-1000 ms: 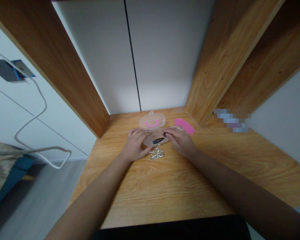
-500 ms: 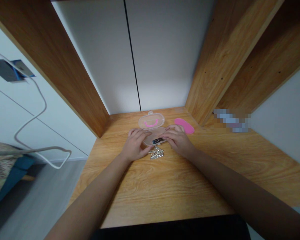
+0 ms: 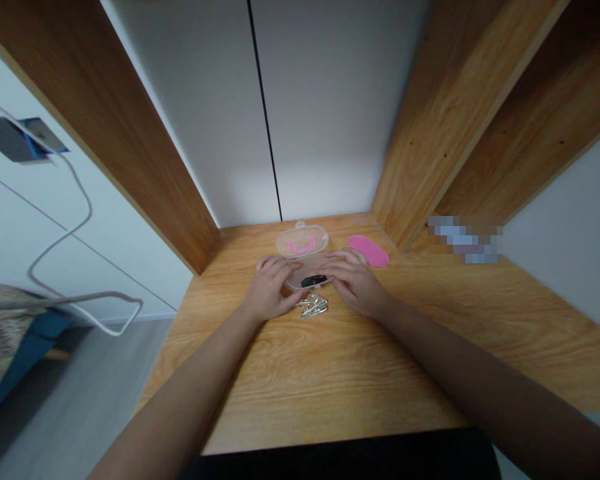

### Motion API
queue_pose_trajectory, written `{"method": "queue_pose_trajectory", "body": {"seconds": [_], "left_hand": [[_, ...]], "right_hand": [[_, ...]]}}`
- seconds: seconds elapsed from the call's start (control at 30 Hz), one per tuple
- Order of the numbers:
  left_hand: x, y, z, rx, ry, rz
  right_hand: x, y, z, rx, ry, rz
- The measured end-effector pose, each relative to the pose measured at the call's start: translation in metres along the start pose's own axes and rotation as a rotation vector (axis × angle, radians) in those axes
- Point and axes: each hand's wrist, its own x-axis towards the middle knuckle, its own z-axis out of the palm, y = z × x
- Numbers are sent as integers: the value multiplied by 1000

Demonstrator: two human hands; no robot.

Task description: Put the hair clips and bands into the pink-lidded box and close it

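A clear oval plastic case [image 3: 307, 267] lies unfolded on the wooden desk. Its lid [image 3: 303, 241] leans back toward the wall and carries a pink handle [image 3: 301, 247]. My left hand [image 3: 271, 287] grips the left side of the case, thumb at the front and fingers behind. Inside the case is a small, long black piece [image 3: 313, 281], perhaps a clip. My right hand [image 3: 353, 279] reaches over the right side, fingertips closed on the black piece's end. Several silver metal clips [image 3: 313, 305] lie in a loose pile in front of the case.
A pink oval insert [image 3: 370, 251] rests on the desk [image 3: 330, 380] behind my right hand. Wooden uprights [image 3: 420, 133] stand on both sides of a white back panel [image 3: 325, 120]. A white cable [image 3: 83, 193] hangs at the left.
The black piece has turned and moved slightly left inside the case, and its long dark side now shows. My right fingers have shifted with it. My left hand stays in place.
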Motion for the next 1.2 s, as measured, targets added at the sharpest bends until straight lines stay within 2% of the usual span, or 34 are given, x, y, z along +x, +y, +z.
{"method": "queue_pose_trajectory", "body": {"seconds": [0.17, 0.33, 0.4, 0.53, 0.77, 0.9, 1.2], "left_hand": [[1, 2, -1, 15, -6, -49], [0, 0, 1, 41, 22, -106], [-1, -1, 2, 50, 21, -138], [0, -3, 3, 54, 4, -212], [-1, -5, 5, 70, -2, -297], [0, -5, 6, 67, -8, -298], [0, -4, 5, 59, -5, -296]], "right_hand": [[0, 4, -2, 7, 90, 3], [0, 0, -6, 45, 123, -41], [0, -3, -6, 94, 79, -63], [1, -7, -5, 194, -104, -86], [2, -11, -5, 170, -365, -68], [1, -11, -3, 160, -400, -49], [1, -9, 0, 211, -349, -56]]}}
